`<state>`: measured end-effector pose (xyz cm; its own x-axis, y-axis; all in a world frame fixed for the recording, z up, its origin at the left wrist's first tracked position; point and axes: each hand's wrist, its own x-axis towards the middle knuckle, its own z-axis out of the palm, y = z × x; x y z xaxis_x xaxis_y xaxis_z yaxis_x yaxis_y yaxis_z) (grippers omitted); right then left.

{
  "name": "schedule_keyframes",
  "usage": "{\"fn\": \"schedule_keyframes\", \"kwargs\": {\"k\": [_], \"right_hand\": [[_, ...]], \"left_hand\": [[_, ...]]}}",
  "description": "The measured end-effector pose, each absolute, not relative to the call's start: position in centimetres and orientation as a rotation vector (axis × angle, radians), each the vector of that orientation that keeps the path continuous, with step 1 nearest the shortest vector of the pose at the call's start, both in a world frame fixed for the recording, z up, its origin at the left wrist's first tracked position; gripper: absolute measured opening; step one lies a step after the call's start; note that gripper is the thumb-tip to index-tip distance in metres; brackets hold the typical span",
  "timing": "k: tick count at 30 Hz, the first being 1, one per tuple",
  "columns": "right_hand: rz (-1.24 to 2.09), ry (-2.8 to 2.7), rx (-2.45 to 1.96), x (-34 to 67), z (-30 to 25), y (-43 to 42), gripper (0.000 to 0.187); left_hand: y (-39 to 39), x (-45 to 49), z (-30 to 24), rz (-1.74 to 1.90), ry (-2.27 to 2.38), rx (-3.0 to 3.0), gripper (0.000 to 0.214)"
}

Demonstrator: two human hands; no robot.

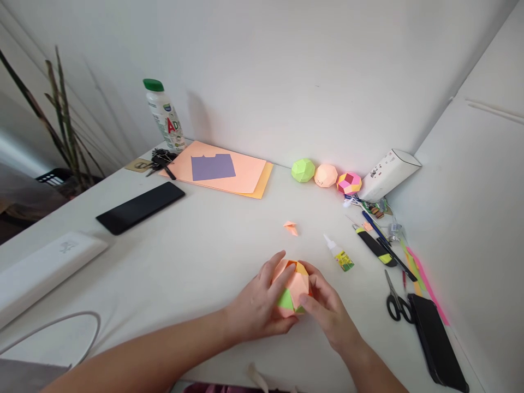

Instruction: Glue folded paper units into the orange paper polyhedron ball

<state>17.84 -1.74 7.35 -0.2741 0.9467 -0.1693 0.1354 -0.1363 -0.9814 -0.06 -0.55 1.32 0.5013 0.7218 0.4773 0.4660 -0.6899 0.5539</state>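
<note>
- Left hand [254, 305] curls around the left side of a peach, green and orange paper polyhedron [298, 285], over the near part of the surface [184, 262].
- Right hand [329, 312] grips its right side, thumb in front.
- Folded peach paper piece [291, 227] lies beyond, glue bottle [341, 255] to the right.

Soft light from left of the left hand [258, 299] casts a bottle's faint shadow [200, 115] on the wall [262, 76] beyond.

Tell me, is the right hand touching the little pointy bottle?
Apart: the head view shows white table between the right hand and the little pointy bottle.
</note>
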Motion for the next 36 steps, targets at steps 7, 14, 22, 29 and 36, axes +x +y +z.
{"fn": "schedule_keyframes", "kwargs": {"k": [7, 14, 22, 29, 36], "right_hand": [[1.507, -1.377, -1.211, 18.0, 7.0, -1.4, 0.026], [1.534, -1.375, -1.188, 18.2, 6.8, -1.4, 0.03], [1.579, -1.361, -1.177, 18.1, 7.1, -1.2, 0.026], [1.63, -1.41, -1.149, 17.8, 7.7, -1.1, 0.014], [1.74, -1.397, -1.204, 17.6, 8.6, -1.0, 0.043]], "left_hand": [[-0.6, -0.1, 1.4, 1.005, 0.999, 2.399, 0.091], [-0.7, 0.0, 1.4, 1.002, 1.026, 2.404, 0.092], [-0.8, 0.0, 1.5, 0.991, 1.029, 2.395, 0.09], [-0.8, 0.0, 1.7, 1.007, 1.022, 2.394, 0.091], [-0.8, 0.1, 1.4, 1.059, 1.027, 2.409, 0.091]]}}
